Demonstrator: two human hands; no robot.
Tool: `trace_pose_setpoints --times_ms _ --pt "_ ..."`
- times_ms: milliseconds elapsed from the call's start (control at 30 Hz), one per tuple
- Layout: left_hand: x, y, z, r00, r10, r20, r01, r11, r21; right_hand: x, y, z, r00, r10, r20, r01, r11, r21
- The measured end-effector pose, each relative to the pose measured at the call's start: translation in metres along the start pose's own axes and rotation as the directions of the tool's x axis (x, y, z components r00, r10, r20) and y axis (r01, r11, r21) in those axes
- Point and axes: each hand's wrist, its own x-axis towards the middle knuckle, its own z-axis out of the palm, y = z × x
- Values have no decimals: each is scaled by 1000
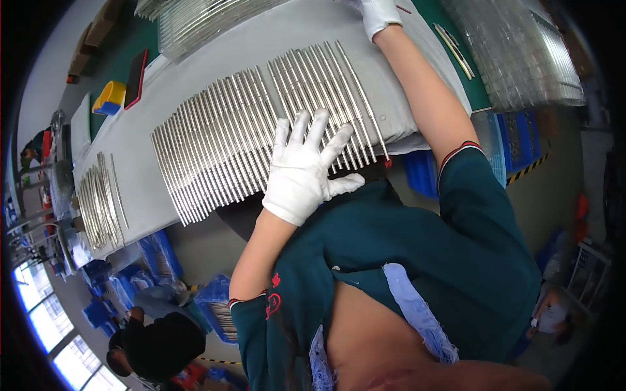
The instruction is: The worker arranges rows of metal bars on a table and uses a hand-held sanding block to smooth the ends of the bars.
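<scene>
A long row of slim silvery metal rods (215, 133) lies side by side on the grey-covered table (153, 85), with a narrow gap dividing off its right-hand part. Over the near ends of the rods, close to that gap, my white-gloved left hand (298, 174) is spread open. Its fingertips lie on or just above the rods, and nothing is in it. My right hand (379, 16), also in a white glove, reaches to the far side of the table. The top edge of the picture cuts off its fingers. Beside it shows the end of a thin reddish-brown stick (403, 9).
A looser bunch of rods (98, 202) lies at the table's left end. Clear plastic trays (208, 23) stand at the back; plastic-wrapped stacks (515, 58) are at right. A yellow tape roll (109, 98) sits by a red-edged dark flat object (135, 78). Another person (160, 342) is lower left.
</scene>
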Motion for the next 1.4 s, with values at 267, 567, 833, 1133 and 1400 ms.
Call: trace_pose_setpoints --times_ms 267,567,833,1133,1400 --pt "-67 3 -3 983 -148 -104 156 986 63 -5 7 -1 998 23 57 -17 995 -97" --pt "-73 4 -2 978 -123 -169 130 991 29 -8 4 1 998 12 63 -4 993 -115" --pt "-14 21 13 967 238 -90 -241 970 -24 -14 0 7 998 63 17 -61 991 -117" --pt "-20 8 10 990 129 -52 -135 983 -127 -18 -7 9 1000 -6 6 7 982 -190" --pt "-76 -7 -10 989 -89 -121 86 996 -27 -28 -6 18 999 -1 36 12 950 -311"
